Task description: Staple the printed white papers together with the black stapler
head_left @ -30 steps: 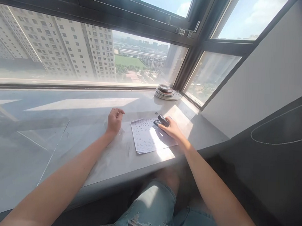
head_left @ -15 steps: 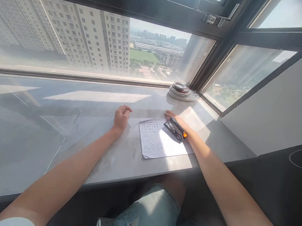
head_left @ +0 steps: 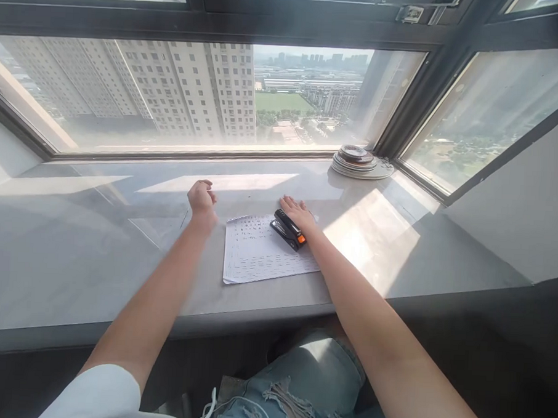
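Head cam view, so bear with the wide angle. Right hand (head_left: 300, 213) is laid out flat, palm down, fingers stretched toward the window (head_left: 311, 99), so it's let go of the stapler (head_left: 288, 230) rather than gripping it. Stapler's sitting at a slant on the upper right part of a handwritten sheet of paper (head_left: 258, 260), just beside that hand; can't tell if skin is actually touching it. It's black with an orange bit at the end nearest the person, plus some tiny pale marks on top that I can't make out as a brand or label.

As for the writing: rows of dark characters along the top of the page, fainter lines of strokes lower down, all too small to read. The right wrist and forearm cover the right edge of the page.

Left hand (head_left: 202, 196) is off to the left of the paper, well apart from the stapler, fingers curled into a loose fist. Can't see inside it. All this is on a pale grey ledge (head_left: 97, 244), with a stack of round discs (head_left: 355, 163) in the far right corner.
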The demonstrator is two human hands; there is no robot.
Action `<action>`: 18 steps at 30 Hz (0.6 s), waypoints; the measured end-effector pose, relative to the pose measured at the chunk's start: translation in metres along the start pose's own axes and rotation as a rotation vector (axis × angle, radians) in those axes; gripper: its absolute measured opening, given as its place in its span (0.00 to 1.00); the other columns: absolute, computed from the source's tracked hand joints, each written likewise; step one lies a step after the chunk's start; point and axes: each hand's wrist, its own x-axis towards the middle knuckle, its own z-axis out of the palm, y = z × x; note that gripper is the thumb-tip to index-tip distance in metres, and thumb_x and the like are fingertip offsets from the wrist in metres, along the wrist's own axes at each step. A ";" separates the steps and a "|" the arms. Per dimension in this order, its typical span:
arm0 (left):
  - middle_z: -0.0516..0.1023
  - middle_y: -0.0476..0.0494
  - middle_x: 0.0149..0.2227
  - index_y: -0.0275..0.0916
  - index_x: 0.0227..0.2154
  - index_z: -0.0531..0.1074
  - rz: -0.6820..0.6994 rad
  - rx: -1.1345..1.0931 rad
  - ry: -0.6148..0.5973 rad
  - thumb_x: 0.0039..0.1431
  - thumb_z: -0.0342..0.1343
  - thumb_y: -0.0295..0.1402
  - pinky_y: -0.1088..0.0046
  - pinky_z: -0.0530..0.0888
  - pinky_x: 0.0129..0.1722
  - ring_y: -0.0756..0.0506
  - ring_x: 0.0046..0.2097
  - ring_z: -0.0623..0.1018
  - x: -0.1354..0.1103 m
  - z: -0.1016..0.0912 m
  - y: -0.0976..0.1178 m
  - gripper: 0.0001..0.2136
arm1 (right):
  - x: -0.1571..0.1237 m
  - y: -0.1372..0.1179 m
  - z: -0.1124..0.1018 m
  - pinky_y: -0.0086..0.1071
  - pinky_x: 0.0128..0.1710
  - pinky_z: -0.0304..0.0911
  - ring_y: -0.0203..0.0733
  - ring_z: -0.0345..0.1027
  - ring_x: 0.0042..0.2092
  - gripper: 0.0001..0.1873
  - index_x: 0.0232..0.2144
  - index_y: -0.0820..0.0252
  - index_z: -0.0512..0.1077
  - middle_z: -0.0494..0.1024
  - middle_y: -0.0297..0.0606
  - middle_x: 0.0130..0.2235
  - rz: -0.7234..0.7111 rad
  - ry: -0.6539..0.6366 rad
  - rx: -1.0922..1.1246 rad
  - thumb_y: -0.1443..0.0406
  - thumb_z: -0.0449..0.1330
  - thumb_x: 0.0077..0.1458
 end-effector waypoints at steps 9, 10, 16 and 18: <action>0.52 0.54 0.19 0.41 0.22 0.59 0.131 0.194 0.239 0.55 0.45 0.26 0.73 0.51 0.20 0.52 0.21 0.55 0.052 -0.116 -0.029 0.08 | 0.037 -0.158 0.054 0.58 0.74 0.29 0.53 0.34 0.76 0.33 0.73 0.58 0.50 0.44 0.35 0.76 -0.075 0.060 0.062 0.53 0.39 0.72; 0.53 0.54 0.19 0.41 0.22 0.59 0.144 0.200 0.240 0.56 0.45 0.26 0.73 0.51 0.21 0.52 0.21 0.56 0.054 -0.116 -0.030 0.08 | 0.038 -0.166 0.058 0.59 0.74 0.29 0.53 0.34 0.76 0.33 0.74 0.56 0.50 0.44 0.33 0.76 -0.081 0.071 0.074 0.53 0.40 0.72; 0.52 0.54 0.20 0.41 0.22 0.57 0.168 0.178 0.310 0.58 0.44 0.27 0.71 0.51 0.23 0.52 0.22 0.55 0.067 -0.120 -0.029 0.09 | 0.029 -0.161 0.056 0.56 0.74 0.27 0.53 0.34 0.76 0.38 0.75 0.65 0.41 0.39 0.40 0.76 -0.075 0.063 0.125 0.52 0.41 0.73; 0.51 0.54 0.20 0.42 0.23 0.56 0.153 0.175 0.311 0.60 0.43 0.26 0.70 0.50 0.24 0.52 0.22 0.54 0.068 -0.124 -0.028 0.10 | 0.022 -0.147 0.050 0.58 0.73 0.26 0.52 0.32 0.76 0.39 0.74 0.71 0.39 0.38 0.45 0.76 -0.082 0.045 0.116 0.51 0.39 0.73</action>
